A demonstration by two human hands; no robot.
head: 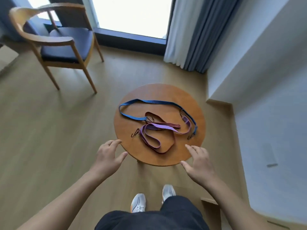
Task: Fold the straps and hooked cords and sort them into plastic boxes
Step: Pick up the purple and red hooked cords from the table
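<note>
As nothing is folded yet, stage: task start, my read.
left hand [109, 156]: fingers spread, holding nothing, at near-left rim of worktop [159, 92]; contact with rim unclear.
right hand [198, 161]: same, spread and empty, at near-right rim.
blue cord [149, 101]: long loop across far half of worktop, right end runs down to an end hook [191, 136] near the edge.
purple strap [149, 140]: flat band in loose loops, near centre, closest to both hands, lies over the reddish band [172, 125].
loose hook [134, 132]: dark wire, just left of purple strap; which cord owns it, can't tell.
boxes: not in view.
handling (judgement): all light, limp, likely stretchy; won't hold a fold unaided, will tangle. Hooks stiff, can snag neighbouring loops.
grip point (judgement): take purple strap first, pinch its top loop, lift clear of the pile, then double end to end. For cords, hold at the hooks.
</note>
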